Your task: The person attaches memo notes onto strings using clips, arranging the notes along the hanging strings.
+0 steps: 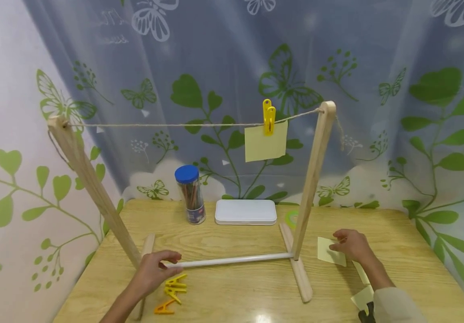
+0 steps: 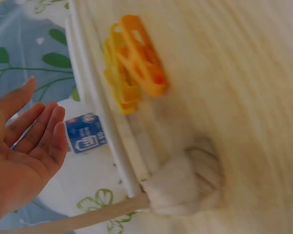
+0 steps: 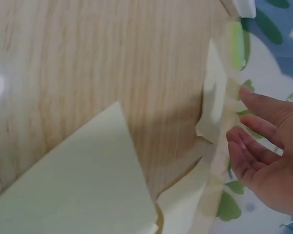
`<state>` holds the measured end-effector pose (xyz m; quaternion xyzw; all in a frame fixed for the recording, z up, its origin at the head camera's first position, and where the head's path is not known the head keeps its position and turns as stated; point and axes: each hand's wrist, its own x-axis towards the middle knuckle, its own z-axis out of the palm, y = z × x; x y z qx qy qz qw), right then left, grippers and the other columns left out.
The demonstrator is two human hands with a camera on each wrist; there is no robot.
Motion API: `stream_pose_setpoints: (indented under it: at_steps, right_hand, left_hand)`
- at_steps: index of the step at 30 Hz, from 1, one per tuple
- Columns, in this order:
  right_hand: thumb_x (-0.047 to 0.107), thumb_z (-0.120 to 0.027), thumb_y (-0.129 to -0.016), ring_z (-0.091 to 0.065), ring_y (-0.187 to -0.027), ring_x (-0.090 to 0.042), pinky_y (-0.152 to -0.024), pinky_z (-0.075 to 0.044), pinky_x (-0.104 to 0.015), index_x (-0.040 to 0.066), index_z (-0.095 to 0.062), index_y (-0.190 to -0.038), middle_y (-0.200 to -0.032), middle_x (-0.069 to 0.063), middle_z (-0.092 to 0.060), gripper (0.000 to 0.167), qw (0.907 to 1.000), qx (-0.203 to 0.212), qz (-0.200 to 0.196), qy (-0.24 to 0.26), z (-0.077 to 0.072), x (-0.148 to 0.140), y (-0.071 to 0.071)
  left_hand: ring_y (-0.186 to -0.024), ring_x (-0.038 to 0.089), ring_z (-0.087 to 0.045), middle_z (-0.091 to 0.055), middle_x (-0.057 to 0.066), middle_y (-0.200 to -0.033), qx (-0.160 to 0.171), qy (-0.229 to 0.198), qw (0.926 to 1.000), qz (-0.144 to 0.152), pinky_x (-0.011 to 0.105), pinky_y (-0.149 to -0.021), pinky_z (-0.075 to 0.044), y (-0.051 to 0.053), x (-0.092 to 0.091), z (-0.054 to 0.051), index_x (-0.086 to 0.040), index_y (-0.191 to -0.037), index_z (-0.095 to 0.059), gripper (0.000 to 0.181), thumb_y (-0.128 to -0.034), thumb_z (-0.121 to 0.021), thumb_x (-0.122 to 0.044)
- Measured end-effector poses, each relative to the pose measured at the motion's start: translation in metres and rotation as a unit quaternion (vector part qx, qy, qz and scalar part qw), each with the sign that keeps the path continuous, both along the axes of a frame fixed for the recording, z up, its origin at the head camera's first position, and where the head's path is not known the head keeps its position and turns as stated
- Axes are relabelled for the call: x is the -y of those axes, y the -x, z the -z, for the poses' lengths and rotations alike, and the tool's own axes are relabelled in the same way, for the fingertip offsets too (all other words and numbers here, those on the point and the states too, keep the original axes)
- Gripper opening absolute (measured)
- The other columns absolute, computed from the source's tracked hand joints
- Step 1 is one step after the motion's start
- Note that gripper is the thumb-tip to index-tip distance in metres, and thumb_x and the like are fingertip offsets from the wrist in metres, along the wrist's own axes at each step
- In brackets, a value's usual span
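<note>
A yellow clip (image 1: 269, 117) holds a pale yellow note (image 1: 266, 142) on the string between two wooden posts. My left hand (image 1: 151, 273) is by the left end of the white bar, above yellow clips (image 1: 175, 294) and an orange clip (image 1: 164, 307); in the left wrist view the hand (image 2: 27, 151) has relaxed fingers and nothing in them. Over a yellow note (image 1: 330, 252) on the table's right side is my right hand (image 1: 353, 246), its fingers loosely bent and empty in the right wrist view (image 3: 268, 146). Whether it touches the note I cannot tell.
Behind the white bar (image 1: 236, 260) stand a blue-lidded pencil jar (image 1: 190, 195) and a white case (image 1: 245, 211). A green tape roll (image 1: 292, 218) lies by the right post (image 1: 314, 179). More notes (image 1: 362, 298) and a black object (image 1: 366, 312) lie near my right sleeve.
</note>
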<state>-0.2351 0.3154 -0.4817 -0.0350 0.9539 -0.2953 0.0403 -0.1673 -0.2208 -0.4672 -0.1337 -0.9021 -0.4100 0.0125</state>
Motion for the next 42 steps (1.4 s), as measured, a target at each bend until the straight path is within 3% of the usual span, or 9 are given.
stream_pose_setpoints:
  at_steps: [5,9,13,16,20,25,29,36,42]
  right_hand:
    - [0.025,-0.076,-0.079,-0.059,-0.097,-0.046,-0.084,-0.046,-0.056,-0.012,-0.06,-0.111,-0.106,-0.033,-0.063,0.051,0.9988,0.004,-0.007,-0.049,0.007,-0.005,0.003]
    - [0.026,-0.08,-0.075,-0.059,-0.093,-0.046,-0.08,-0.048,-0.054,-0.011,-0.06,-0.109,-0.104,-0.035,-0.062,0.054,0.9983,0.009,-0.001,-0.057,0.01,-0.008,0.004]
    - [0.026,-0.08,-0.075,-0.059,-0.091,-0.044,-0.075,-0.05,-0.049,-0.011,-0.058,-0.109,-0.105,-0.035,-0.06,0.055,0.9985,0.025,0.011,-0.046,0.01,-0.009,0.005]
    - [0.026,-0.08,-0.075,-0.059,-0.09,-0.042,-0.074,-0.051,-0.047,-0.012,-0.056,-0.11,-0.106,-0.035,-0.059,0.057,0.9984,0.036,0.019,-0.039,0.01,-0.01,0.005]
    - [0.031,-0.081,-0.073,-0.06,-0.081,-0.034,-0.067,-0.05,-0.041,-0.013,-0.057,-0.107,-0.102,-0.031,-0.06,0.06,0.9974,0.04,0.038,-0.045,0.011,-0.012,0.005]
    - [0.035,-0.08,-0.072,-0.046,-0.064,-0.018,-0.054,-0.037,-0.029,-0.004,-0.057,-0.087,-0.078,-0.012,-0.057,0.047,0.9959,0.043,0.062,-0.05,0.014,-0.013,0.002]
    - [0.034,-0.078,-0.075,-0.045,-0.068,-0.02,-0.058,-0.038,-0.03,-0.002,-0.054,-0.088,-0.081,-0.012,-0.055,0.045,0.9965,0.041,0.056,-0.048,0.013,-0.013,-0.001]
    - [0.024,-0.067,-0.087,-0.057,-0.094,-0.043,-0.077,-0.048,-0.049,-0.009,-0.058,-0.099,-0.102,-0.029,-0.061,0.036,0.9984,0.019,0.03,-0.043,0.01,-0.016,-0.002]
    - [0.026,-0.067,-0.088,-0.059,-0.077,-0.024,-0.065,-0.048,-0.037,-0.003,-0.062,-0.089,-0.087,-0.015,-0.065,0.029,0.9995,-0.004,0.021,-0.022,0.005,-0.016,-0.006]
  left_hand:
    - [-0.09,0.029,-0.066,-0.072,0.014,-0.1,0.036,0.021,0.999,0.015,0.02,-0.067,-0.05,0.0,0.004,0.012,-0.001,-0.103,-0.07,0.029,-0.0796,-0.075,-0.016]
    - [-0.089,0.029,-0.066,-0.072,0.012,-0.099,0.044,0.044,0.9977,0.028,0.025,-0.069,-0.053,-0.001,0.002,0.023,-0.002,-0.102,-0.071,0.03,-0.0761,-0.078,-0.016]
    - [-0.085,0.027,-0.067,-0.072,0.012,-0.094,0.033,0.062,0.9972,0.028,0.035,-0.072,-0.055,-0.001,-0.003,0.031,0.0,-0.099,-0.071,0.03,-0.0737,-0.079,-0.014]
    - [-0.082,0.024,-0.068,-0.072,0.009,-0.092,0.003,0.089,0.9959,0.019,0.036,-0.073,-0.055,-0.001,-0.007,0.035,-0.001,-0.096,-0.072,0.026,-0.0734,-0.079,-0.011]
    - [-0.08,0.02,-0.069,-0.073,0.005,-0.089,-0.032,0.128,0.9912,0.005,0.032,-0.072,-0.055,-0.001,-0.011,0.037,-0.005,-0.092,-0.074,0.019,-0.0741,-0.078,-0.009]
    - [-0.081,0.02,-0.068,-0.072,0.004,-0.088,-0.022,0.134,0.9907,0.003,0.035,-0.073,-0.055,-0.001,-0.013,0.037,-0.006,-0.093,-0.074,0.02,-0.0751,-0.078,-0.013]
    - [-0.083,0.022,-0.068,-0.072,0.005,-0.089,-0.006,0.135,0.9908,0.013,0.037,-0.073,-0.055,-0.001,-0.013,0.037,-0.006,-0.095,-0.074,0.023,-0.0752,-0.078,-0.015]
    - [-0.083,0.024,-0.067,-0.071,0.008,-0.091,-0.008,0.157,0.9871,0.031,0.038,-0.072,-0.055,-0.001,-0.017,0.037,-0.004,-0.096,-0.074,0.03,-0.0705,-0.081,-0.018]
    - [-0.081,0.023,-0.067,-0.07,0.008,-0.087,-0.012,0.17,0.9849,0.03,0.036,-0.07,-0.054,-0.001,-0.019,0.035,-0.002,-0.095,-0.074,0.027,-0.0709,-0.08,-0.013]
